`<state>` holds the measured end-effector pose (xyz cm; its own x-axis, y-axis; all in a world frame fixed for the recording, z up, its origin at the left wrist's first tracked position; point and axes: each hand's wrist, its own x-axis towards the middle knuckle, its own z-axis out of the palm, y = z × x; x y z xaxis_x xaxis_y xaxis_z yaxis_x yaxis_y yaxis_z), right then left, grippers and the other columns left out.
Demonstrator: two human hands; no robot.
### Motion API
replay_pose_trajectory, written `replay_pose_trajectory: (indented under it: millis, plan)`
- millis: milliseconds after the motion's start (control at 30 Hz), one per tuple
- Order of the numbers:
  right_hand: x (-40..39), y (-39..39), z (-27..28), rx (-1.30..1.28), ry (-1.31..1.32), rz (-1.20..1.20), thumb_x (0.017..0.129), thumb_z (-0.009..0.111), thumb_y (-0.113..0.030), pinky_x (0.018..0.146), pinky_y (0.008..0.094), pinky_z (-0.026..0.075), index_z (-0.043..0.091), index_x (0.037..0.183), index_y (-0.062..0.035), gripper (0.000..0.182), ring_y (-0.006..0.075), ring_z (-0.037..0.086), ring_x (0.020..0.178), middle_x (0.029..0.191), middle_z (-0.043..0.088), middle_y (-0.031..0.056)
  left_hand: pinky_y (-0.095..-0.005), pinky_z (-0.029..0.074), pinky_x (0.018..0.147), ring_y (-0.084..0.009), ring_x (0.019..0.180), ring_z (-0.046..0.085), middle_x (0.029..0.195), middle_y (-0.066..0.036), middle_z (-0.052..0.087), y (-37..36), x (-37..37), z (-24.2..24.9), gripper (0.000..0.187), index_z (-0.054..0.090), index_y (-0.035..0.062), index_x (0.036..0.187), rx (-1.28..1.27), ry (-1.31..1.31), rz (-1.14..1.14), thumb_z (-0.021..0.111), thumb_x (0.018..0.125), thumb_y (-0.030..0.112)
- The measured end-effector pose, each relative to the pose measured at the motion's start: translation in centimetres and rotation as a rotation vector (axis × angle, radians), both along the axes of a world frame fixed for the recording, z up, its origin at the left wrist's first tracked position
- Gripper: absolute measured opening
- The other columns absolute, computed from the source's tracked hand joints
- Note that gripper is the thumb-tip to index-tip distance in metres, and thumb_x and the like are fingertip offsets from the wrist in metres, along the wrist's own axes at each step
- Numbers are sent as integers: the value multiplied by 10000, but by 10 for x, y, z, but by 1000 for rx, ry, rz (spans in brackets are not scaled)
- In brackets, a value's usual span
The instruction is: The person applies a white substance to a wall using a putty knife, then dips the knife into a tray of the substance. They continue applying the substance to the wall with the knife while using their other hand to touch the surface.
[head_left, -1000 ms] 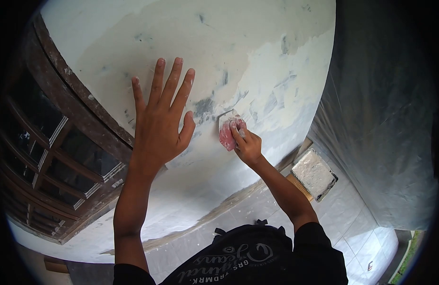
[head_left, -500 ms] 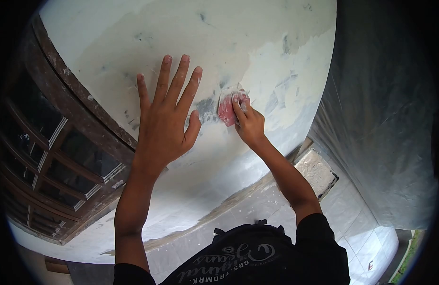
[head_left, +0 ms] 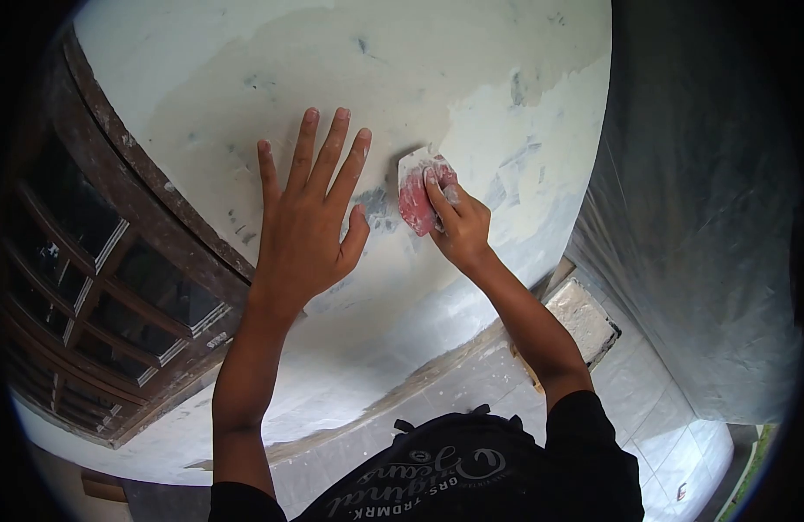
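My left hand (head_left: 308, 228) rests on the patchy white wall (head_left: 471, 52), fingers spread wide and fingertips dusted with white. Beside it, my right hand (head_left: 463, 228) pinches a red putty scraper (head_left: 414, 204) smeared with white filler, the thumb pressed along its face. A dark shadow shows along the scraper's left edge, close over a grey smudged patch (head_left: 377, 198) of wall. Darker and lighter areas of filler, with several small dark marks, spread over the wall around both hands.
A brown wooden window frame (head_left: 145, 187) with glass panes borders the wall on the left. Clear plastic sheeting (head_left: 680, 261) hangs at the right. Below are grey floor tiles (head_left: 632, 383) and a plaster-crusted rectangular slab (head_left: 583, 315) behind my right forearm.
The scraper has tilted in my right hand, showing more of its white-coated upper edge. My left hand stays spread on the wall, and the view has shifted slightly.
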<state>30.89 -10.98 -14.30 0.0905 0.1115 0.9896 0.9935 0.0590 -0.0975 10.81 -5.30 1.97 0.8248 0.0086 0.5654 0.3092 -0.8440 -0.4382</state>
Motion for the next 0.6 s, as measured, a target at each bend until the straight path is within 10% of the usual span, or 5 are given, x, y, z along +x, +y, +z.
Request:
replay_pose_trajectory:
  millis: [600]
  plan:
    - [-12,-5,-69,-139,-76,-61,542,715,-13,571,356,504,649,1172,-31,633,271,583,659,906,584,126,-654,19,1131,-325,1480,142,1578,-118,248,1,-14,-5,709,354,107,1484,-24,8,27,554,807,176]
